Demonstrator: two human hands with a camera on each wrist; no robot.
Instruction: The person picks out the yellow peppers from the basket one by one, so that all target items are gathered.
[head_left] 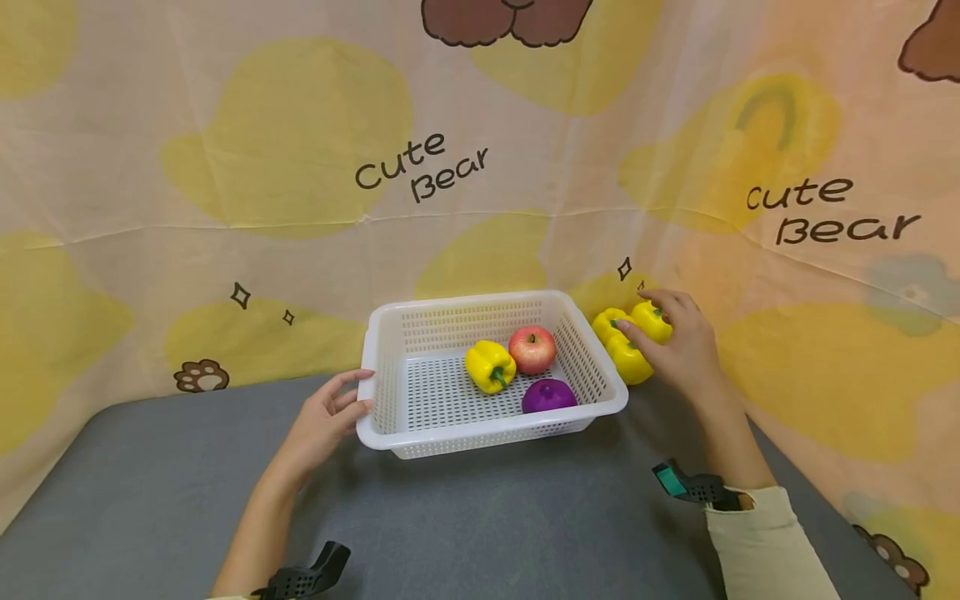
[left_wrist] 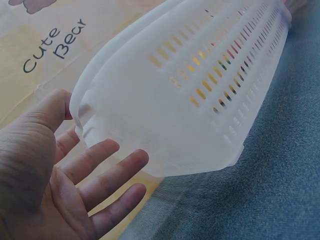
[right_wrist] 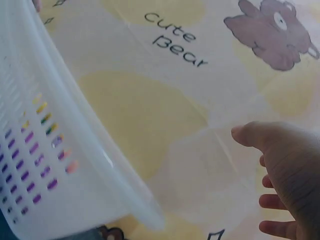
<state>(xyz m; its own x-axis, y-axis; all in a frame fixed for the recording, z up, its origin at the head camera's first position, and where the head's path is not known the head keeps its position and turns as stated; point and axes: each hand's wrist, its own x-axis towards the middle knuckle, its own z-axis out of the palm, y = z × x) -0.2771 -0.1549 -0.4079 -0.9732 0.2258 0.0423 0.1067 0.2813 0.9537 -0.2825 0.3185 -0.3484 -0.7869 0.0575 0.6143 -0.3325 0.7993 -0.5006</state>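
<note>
Fingers of the left hand (head_left: 322, 425) loosely spread; thumb and forefinger touch the near end of the white basket's rim (head_left: 480, 428), the other three extended below it, beside the end wall. Right hand (head_left: 686, 346): thumb and forefinger wide apart, fingers over and just beside a cluster of yellow peppers (head_left: 628, 360) outside the basket. Contact there: cannot tell; the right wrist view shows the fingers apart, peppers out of frame.

Basket spans the space between both sets of fingers, on the grey table (head_left: 480, 525). Contents, going from the left fingers toward the right: single yellow pepper (head_left: 491, 367), green stem facing the person; red apple (head_left: 532, 349) just beside it, farther from the person; purple onion-like item (head_left: 549, 396) on the person's side of the apple.

Beyond all fingers: patterned cloth (head_left: 525, 167), lettered "Cute Bear". Behind the right fingers, at the wrist: dark device (head_left: 697, 487), then pale sleeve (head_left: 772, 542).
</note>
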